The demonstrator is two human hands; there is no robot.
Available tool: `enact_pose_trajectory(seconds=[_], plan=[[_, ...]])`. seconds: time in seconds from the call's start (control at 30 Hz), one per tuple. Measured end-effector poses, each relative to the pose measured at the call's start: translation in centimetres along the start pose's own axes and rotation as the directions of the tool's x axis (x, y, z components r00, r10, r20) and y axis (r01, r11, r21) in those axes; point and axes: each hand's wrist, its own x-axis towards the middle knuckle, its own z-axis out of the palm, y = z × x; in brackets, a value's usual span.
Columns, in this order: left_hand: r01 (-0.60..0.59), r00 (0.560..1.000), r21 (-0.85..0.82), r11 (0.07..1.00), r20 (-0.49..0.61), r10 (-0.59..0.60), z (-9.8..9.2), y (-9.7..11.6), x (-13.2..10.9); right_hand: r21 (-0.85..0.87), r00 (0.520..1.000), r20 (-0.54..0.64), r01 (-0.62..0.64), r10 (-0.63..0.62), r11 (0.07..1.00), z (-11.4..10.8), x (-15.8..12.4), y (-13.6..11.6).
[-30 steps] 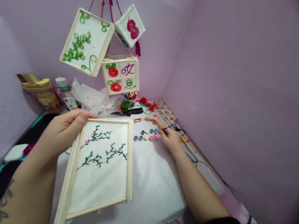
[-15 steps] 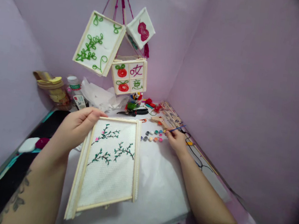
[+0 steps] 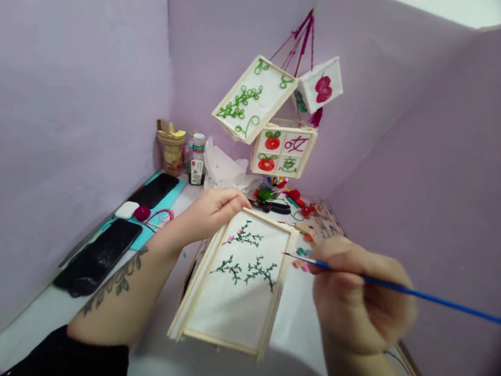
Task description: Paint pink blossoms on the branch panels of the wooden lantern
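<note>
My left hand (image 3: 217,209) grips the top left edge of a wood-framed lantern (image 3: 232,309), holding it tilted above the white table. Its white face carries three painted branches with dark green leaves, and a few pink blossoms dot the uppermost one. Pinched between the fingers of my right hand (image 3: 362,294) is a thin blue paintbrush (image 3: 423,294). The brush tip points left in front of the upper right part of the panel; whether it touches the surface I cannot tell. Small paint pots (image 3: 300,259) show partly behind the lantern's right edge.
Decorated lanterns (image 3: 260,101) hang by purple cords over the table's back. Dark phones (image 3: 98,255) and a white case (image 3: 127,210) lie at left. A bottle (image 3: 197,161), a yellow-lidded cup (image 3: 171,149), crumpled white paper (image 3: 226,167) and black-handled pliers (image 3: 275,207) are farther back.
My right hand has come from the paint pots toward me, bringing the paintbrush up to the lantern panel. The view has swung left, while my left hand keeps its hold on the lantern.
</note>
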Motion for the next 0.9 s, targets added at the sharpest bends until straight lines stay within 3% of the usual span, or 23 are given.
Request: enact_pose_trajectory(seconds=[0.1, 0.2, 0.5, 0.9], plan=[[-0.044, 0.999, -0.047, 0.998, 0.016, 0.045, 0.1, 0.1, -0.2, -0.018, 0.995, -0.032, 0.089, -0.090, 0.996, 2.6, -0.4, 0.6], [-0.061, 0.998, -0.058, 0.996, 0.022, 0.063, 0.1, 0.2, -0.2, -0.028, 0.992, -0.074, 0.102, -0.104, 0.994, 3.8, -0.9, 1.2], [-0.088, 0.996, -0.063, 0.994, 0.010, 0.089, 0.4, 0.2, -0.1, -0.140, 0.994, 0.078, 0.081, -0.070, 0.987, 4.3, -1.9, 1.6], [-0.099, 0.995, -0.058, 0.993, 0.005, 0.100, 0.4, 0.2, 0.0, -0.191, 0.989, 0.105, 0.120, -0.101, 0.974, 4.4, -1.7, 2.0]])
